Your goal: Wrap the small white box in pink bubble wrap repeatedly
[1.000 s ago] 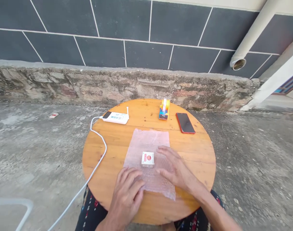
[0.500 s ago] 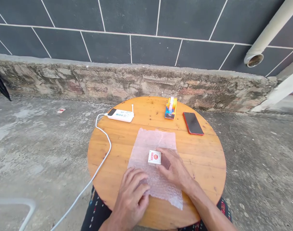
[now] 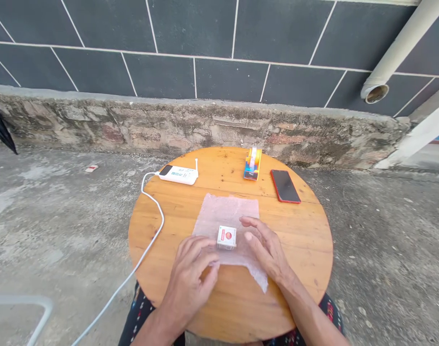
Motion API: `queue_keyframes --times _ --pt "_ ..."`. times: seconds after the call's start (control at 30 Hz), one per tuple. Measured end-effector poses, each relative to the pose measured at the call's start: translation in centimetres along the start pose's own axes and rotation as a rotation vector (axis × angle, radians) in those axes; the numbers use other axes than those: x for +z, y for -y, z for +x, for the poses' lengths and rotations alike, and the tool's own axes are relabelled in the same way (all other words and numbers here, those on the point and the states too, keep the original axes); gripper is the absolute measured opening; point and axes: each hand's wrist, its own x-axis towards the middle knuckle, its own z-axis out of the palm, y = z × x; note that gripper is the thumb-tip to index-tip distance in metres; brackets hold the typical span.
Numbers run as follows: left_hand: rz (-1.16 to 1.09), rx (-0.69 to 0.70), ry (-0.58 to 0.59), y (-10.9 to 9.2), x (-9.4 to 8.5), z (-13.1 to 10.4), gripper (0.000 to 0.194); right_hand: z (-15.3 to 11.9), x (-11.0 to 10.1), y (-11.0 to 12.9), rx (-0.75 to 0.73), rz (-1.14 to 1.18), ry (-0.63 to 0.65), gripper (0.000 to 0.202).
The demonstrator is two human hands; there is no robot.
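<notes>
A small white box [image 3: 227, 236] with red print sits on a sheet of pinkish bubble wrap [image 3: 226, 210] laid on the round wooden table. My left hand [image 3: 194, 271] is just left of the box, thumb and fingers pinched on the near edge of the wrap. That edge is raised towards the box, and the wrap's near right corner hangs lower. To the right of the box, apart from it, is my right hand [image 3: 264, 247], its fingers spread and nothing in it. Its lower fingers are partly hidden.
A tape dispenser [image 3: 252, 164] stands at the table's far side, beside a phone [image 3: 285, 186] with a red edge. At the far left lies a white device [image 3: 178, 175] with a short antenna; its white cable [image 3: 158, 226] runs off the table [image 3: 298, 269] edge.
The wrap's near edge has come up and away from me towards the box, with my left hand on it. My right hand has let go of the box and moved slightly right.
</notes>
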Motion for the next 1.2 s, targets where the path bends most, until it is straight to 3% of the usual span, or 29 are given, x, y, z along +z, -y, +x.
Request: queue_keyframes --times 0.17,0.3,0.47,0.87,0.97,1.1,1.13,1.2 --pt "0.041 -0.122 0.113 0.8 0.1 4.2 0.012 0.0 -1.0 -0.1 -0.039 0.220 -0.074 0.040" --pt "-0.003 -0.170 0.238 1.4 0.6 6.0 0.012 0.1 -0.7 -0.5 0.005 0.124 -0.032 0.055" --pt "-0.089 -0.282 0.316 2.0 1.0 6.6 0.011 0.2 0.0 -1.6 0.142 -0.065 -0.119 0.036" --pt "-0.294 -0.428 0.340 3.3 2.2 6.8 0.012 0.5 -0.2 -1.6 0.231 -0.286 -0.129 0.042" --pt "-0.337 -0.449 0.341 3.3 2.2 6.7 0.011 0.5 -0.3 -1.9 0.134 -0.333 -0.234 0.039" --pt "-0.361 -0.469 0.304 3.5 2.4 6.5 0.009 0.0 -0.6 -0.4 -0.183 -0.442 -0.488 0.022" --pt "-0.365 -0.464 0.301 3.5 2.4 6.5 0.009 -0.2 -0.6 0.4 -0.251 -0.465 -0.492 0.019" --pt "-0.373 -0.441 0.301 3.6 2.5 6.6 0.009 -0.5 -0.3 1.9 -0.352 -0.498 -0.378 0.018"
